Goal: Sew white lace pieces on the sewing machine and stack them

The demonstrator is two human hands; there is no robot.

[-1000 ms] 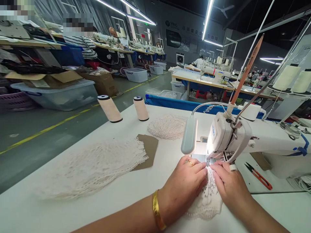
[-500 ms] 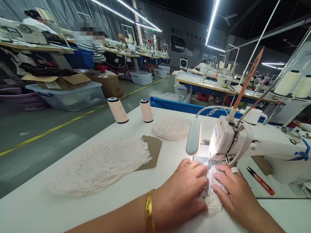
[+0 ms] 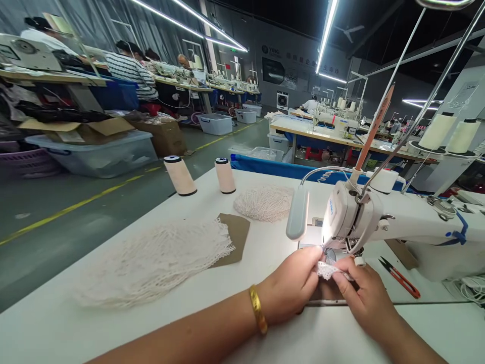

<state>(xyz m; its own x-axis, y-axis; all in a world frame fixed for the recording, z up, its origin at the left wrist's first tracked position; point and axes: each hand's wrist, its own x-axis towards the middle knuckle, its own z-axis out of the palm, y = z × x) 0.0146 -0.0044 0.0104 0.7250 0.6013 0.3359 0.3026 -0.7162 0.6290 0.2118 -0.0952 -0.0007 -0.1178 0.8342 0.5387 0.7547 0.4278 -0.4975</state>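
Under the head of the white sewing machine (image 3: 343,212), a small piece of white lace (image 3: 326,270) is bunched between my hands. My left hand (image 3: 293,283), a gold bracelet (image 3: 257,309) at its wrist, closes on the lace's left side with thumb and fingers near the needle area. On the other side, my right hand (image 3: 361,288) pinches the lace's right end between thumb and forefinger. My fingers partly cover the machine's plate and the rest of the lace. The lace is lifted and folded rather than lying flat.
A large lace pile (image 3: 151,263) lies left over a brown card (image 3: 237,237). Behind it are another lace pile (image 3: 263,202) and two thread cones (image 3: 180,176). Red-handled thread snips (image 3: 401,279) lie right of the machine. Blue cloth (image 3: 273,166) borders the table's far edge. Co-workers sit at machines beyond.
The lace lay flat under both spread hands; now it is gathered up and gripped at the needle area. My left fingers have closed, and the view has shifted slightly.
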